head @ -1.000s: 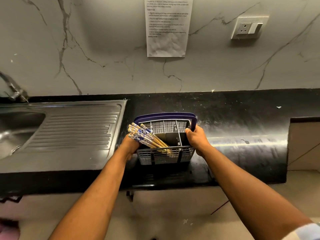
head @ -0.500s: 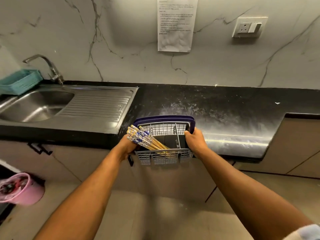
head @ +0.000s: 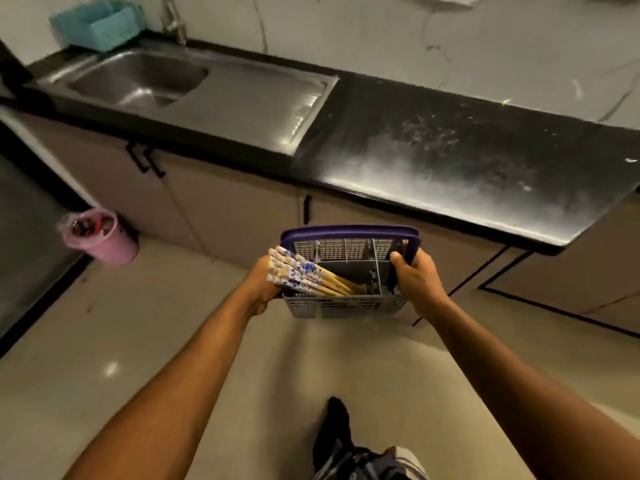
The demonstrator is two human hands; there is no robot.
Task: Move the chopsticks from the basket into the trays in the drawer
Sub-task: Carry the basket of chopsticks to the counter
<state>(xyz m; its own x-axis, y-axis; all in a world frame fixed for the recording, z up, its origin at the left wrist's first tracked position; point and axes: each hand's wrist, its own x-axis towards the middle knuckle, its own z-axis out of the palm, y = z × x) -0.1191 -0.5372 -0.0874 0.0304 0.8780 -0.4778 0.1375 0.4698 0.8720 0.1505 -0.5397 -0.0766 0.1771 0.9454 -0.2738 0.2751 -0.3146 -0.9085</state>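
A grey mesh basket [head: 343, 304] with a purple rim hangs in the air over the floor, held at both sides. My left hand [head: 261, 287] grips its left wall. My right hand [head: 417, 280] clasps the right rim, thumb hooked over the purple edge. A bundle of wooden chopsticks [head: 304, 273] with blue-and-white patterned ends leans out of the basket's left compartment, tips pointing up-left over my left hand. No drawer or tray shows in this view.
The black countertop [head: 467, 157] runs behind the basket, with a steel sink [head: 138, 81] at left and a teal basket [head: 98, 24] beyond it. Cabinet doors [head: 235, 209] are shut. A pink bin [head: 102, 237] stands on the floor at left. My foot [head: 334, 431] is below.
The basket has come off the countertop and back toward me, now held over the floor. My view has swung down and left, bringing the sink and pink bin into sight.
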